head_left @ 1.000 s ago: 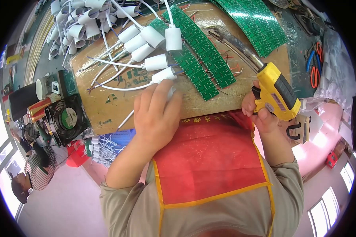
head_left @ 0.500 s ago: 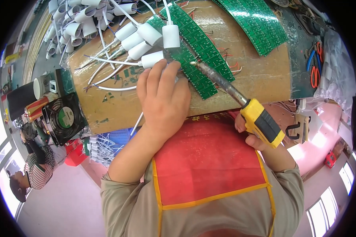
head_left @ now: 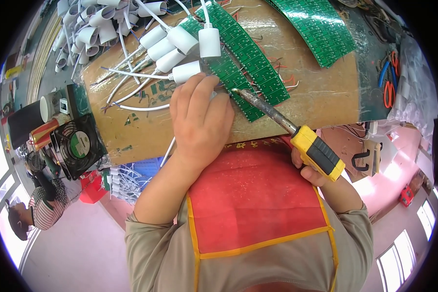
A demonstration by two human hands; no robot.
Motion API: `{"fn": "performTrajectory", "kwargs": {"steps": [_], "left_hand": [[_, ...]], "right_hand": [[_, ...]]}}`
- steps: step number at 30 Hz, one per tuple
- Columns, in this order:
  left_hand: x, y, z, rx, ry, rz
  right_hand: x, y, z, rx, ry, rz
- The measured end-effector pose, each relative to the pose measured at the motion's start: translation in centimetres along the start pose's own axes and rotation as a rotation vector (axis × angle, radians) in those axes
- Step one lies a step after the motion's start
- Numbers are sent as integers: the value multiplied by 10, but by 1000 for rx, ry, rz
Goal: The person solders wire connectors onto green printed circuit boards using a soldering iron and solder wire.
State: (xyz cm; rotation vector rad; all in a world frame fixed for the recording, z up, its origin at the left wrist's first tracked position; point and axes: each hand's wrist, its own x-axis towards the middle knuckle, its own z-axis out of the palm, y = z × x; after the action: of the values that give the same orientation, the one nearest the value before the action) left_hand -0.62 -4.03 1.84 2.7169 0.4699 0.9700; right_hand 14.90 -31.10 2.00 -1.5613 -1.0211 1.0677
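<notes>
Green at its right side, our counter [head_left: 370,104] carried a wide brown board [head_left: 321,92]; strips of green circuit panel [head_left: 253,63] lay across its middle; white sockets with cords [head_left: 95,35] sat heaped at the far left; our right hand [head_left: 312,175] gripped a yellow soldering gun [head_left: 320,153], its fingers partly hidden behind the body; our left hand [head_left: 201,121] lay over the board near its front edge, its fingers [head_left: 195,95] closed on a white piece they mostly hid; just beyond those fingertips lay another socket [head_left: 186,72], its cord trailing left; smallest of all, the gun's tip [head_left: 235,91] pointed at the nearest strip's left edge; we could not tell whether it touched.
</notes>
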Motion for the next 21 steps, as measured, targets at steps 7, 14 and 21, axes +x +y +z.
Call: {"fn": "performTrajectory", "kwargs": {"steps": [7,14,21], "left_hand": [[0,-1,1,18,4,10],[1,-1,2,25,25,30],[4,-1,2,23,32,43]], "right_hand": [[-3,4,0,-56,16,-61],[-3,6,3,22,46,-66],[-2,6,2,67,52,-39]]}}
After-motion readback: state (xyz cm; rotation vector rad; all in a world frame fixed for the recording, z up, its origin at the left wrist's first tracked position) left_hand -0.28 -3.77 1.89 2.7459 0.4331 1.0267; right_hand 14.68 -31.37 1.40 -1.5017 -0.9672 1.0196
